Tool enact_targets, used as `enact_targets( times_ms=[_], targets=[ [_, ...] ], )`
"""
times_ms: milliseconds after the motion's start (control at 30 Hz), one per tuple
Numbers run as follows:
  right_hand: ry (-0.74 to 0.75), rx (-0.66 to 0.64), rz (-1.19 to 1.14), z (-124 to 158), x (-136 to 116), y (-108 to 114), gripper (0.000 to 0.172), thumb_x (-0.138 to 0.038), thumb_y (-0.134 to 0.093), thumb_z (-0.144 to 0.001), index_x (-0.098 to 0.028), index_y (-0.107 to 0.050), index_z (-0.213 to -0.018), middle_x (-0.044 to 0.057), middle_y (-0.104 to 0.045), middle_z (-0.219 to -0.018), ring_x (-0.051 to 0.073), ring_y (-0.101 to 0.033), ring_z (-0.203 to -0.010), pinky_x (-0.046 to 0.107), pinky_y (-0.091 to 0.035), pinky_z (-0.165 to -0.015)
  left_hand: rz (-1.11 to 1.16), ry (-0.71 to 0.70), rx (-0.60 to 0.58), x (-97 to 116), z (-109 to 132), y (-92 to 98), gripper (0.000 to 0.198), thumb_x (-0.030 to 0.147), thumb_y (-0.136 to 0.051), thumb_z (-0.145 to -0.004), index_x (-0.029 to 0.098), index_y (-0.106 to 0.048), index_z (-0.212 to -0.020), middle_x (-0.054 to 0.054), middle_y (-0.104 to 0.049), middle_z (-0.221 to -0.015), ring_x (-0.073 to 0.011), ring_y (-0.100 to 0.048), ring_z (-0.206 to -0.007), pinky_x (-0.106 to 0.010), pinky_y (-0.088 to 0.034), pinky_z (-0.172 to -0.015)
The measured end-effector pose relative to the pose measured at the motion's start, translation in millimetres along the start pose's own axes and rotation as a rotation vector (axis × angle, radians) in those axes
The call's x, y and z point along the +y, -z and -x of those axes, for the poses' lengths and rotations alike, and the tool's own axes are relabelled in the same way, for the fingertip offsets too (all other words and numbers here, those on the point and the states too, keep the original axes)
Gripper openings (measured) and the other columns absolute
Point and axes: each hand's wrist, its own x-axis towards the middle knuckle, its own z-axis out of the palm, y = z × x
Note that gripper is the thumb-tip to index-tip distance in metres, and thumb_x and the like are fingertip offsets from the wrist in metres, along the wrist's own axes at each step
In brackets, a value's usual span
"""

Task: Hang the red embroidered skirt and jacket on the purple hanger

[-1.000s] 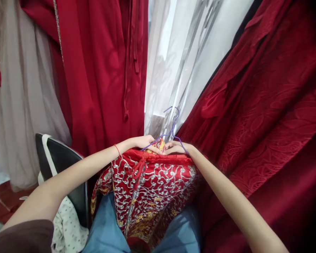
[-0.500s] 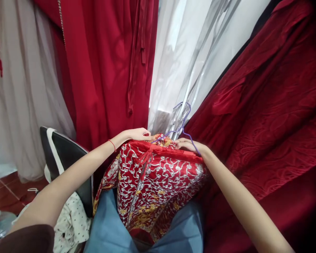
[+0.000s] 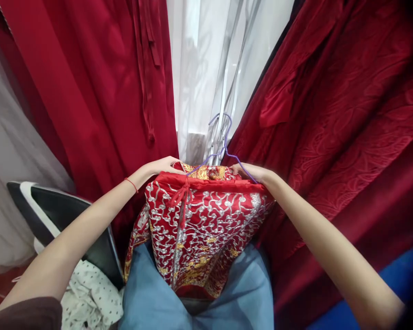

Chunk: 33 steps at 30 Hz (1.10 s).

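A pale drape (image 3: 7, 197) hangs at far left, with the black chair (image 3: 24, 211) in front of it and a dotted cloth (image 3: 89, 293) by the near end of the chair's edge, close to my lap (image 3: 147, 298). My left forearm passes over the chair; a red cord (image 3: 131, 184) rings the wrist. My left hand (image 3: 165, 166) is at the skirt's left top corner, fingers bent and closed on the left end of the gold cloth (image 3: 203, 172), their tips partly hidden. The skirt (image 3: 206, 220) lies over the far edge of my lap, dropping between my knees, its red band running nearly level along the top. Behind that band the gold cloth spans the space between my hands. The purple hanger (image 3: 225, 146) straddles it, hook up, before the white cloth (image 3: 199, 78), a narrow open gap between the red gown (image 3: 117, 91) and the dark red gown (image 3: 330, 151). My right hand (image 3: 253, 172), crossed by the hanger's right arm, has its fingers curled shut on the gold cloth's right end. The dark red gown crowds that elbow.
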Motion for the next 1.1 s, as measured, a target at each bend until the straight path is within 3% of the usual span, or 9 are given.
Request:
enact_targets(
  times_ms=[67,200,267,367,500,633,800,1000,1100],
  targets=[
    [-0.04,0.051,-0.036,8.3,-2.4,2.4,0.014,-0.034,-0.056,-0.062,-0.023,-0.047,-0.062,0.003,-0.055,-0.057,0.017,-0.045,-0.057,0.032,-0.04,-0.06,0.042,0.042,0.08,-8.0,4.4,-8.1,0.052,0.058,-0.08,-0.059,0.013,-0.074,-0.084,-0.005,-0.073,-0.079,-0.0192,-0.063,-0.073,-0.029,-0.047,-0.068],
    [-0.03,0.151,-0.025,19.9,-3.7,4.4,0.019,-0.037,-0.06,-0.067,-0.022,-0.049,-0.065,0.003,-0.058,-0.06,0.017,-0.047,-0.06,0.031,-0.039,-0.06,-0.103,-0.048,0.458,-7.5,14.0,-13.2,0.049,0.059,-0.073,-0.067,0.013,-0.075,-0.081,-0.005,-0.073,-0.078,-0.0183,-0.062,-0.073,-0.027,-0.045,-0.068],
    [0.015,0.199,-0.026,23.1,-3.7,1.5,0.025,-0.044,-0.06,-0.073,-0.022,-0.05,-0.068,0.002,-0.058,-0.061,0.017,-0.048,-0.062,0.031,-0.04,-0.062,-0.196,-0.099,0.486,0.2,19.2,-7.5,0.047,0.058,-0.07,-0.072,0.013,-0.075,-0.084,-0.006,-0.074,-0.08,-0.0166,-0.061,-0.071,-0.026,-0.044,-0.066],
    [0.147,0.327,-0.047,25.7,-6.9,-6.0,0.029,-0.048,-0.056,-0.079,-0.022,-0.048,-0.069,0.0,-0.054,-0.064,0.016,-0.047,-0.064,0.029,-0.039,-0.062,-0.313,-0.158,0.527,16.9,26.5,4.0,0.044,0.055,-0.063,-0.08,0.013,-0.073,-0.086,-0.005,-0.072,-0.078,-0.0149,-0.058,-0.067,-0.026,-0.043,-0.066],
    [0.323,0.559,-0.074,27.1,-17.6,-13.3,0.032,-0.047,-0.054,-0.082,-0.022,-0.042,-0.067,-0.002,-0.045,-0.065,0.013,-0.042,-0.064,0.027,-0.037,-0.062,-0.501,-0.148,0.754,49.4,30.4,6.0,0.037,0.047,-0.051,-0.094,0.015,-0.07,-0.094,-0.005,-0.07,-0.082,-0.0165,-0.058,-0.074,-0.027,-0.042,-0.072],
    [0.288,0.557,-0.185,30.9,-17.1,-14.2,0.037,-0.056,-0.064,-0.08,-0.023,-0.049,-0.073,0.0,-0.054,-0.07,0.016,-0.051,-0.07,0.028,-0.043,-0.067,-0.623,-0.058,0.92,86.6,24.1,-11.1,0.034,0.042,-0.043,-0.101,0.019,-0.067,-0.108,-0.007,-0.069,-0.092,-0.0214,-0.061,-0.093,-0.029,-0.041,-0.082],
    [0.226,0.395,-0.284,32.0,7.4,-11.6,0.05,-0.064,-0.077,-0.065,-0.021,-0.06,-0.085,0.003,-0.064,-0.079,0.018,-0.057,-0.075,0.03,-0.047,-0.069,-0.686,-0.052,0.75,97.2,9.8,-29.1,0.025,0.037,-0.052,-0.097,0.018,-0.068,-0.095,-0.008,-0.066,-0.084,-0.0228,-0.061,-0.09,-0.029,-0.039,-0.08],
    [0.141,0.548,0.098,8.8,12.1,3.4,0.04,-0.048,-0.082,-0.066,-0.02,-0.054,-0.064,-0.003,-0.051,-0.058,0.013,-0.046,-0.064,0.027,-0.039,-0.064,-0.562,-0.148,0.58,85.8,-14.1,-32.0,0.034,0.034,-0.063,-0.087,0.018,-0.052,-0.059,0.002,-0.045,-0.058,-0.0132,-0.038,-0.061,-0.028,-0.027,-0.065],
    [0.201,0.392,-0.027,4.3,6.4,6.9,0.028,-0.036,-0.081,-0.069,-0.02,-0.059,-0.075,-0.001,-0.061,-0.069,0.013,-0.053,-0.069,0.027,-0.045,-0.069,-0.475,-0.216,0.54,90.4,-33.3,-35.1,0.039,0.035,-0.066,-0.082,0.018,-0.045,-0.053,0.004,-0.035,-0.055,-0.0115,-0.03,-0.06,-0.029,-0.023,-0.063]
  ],
)
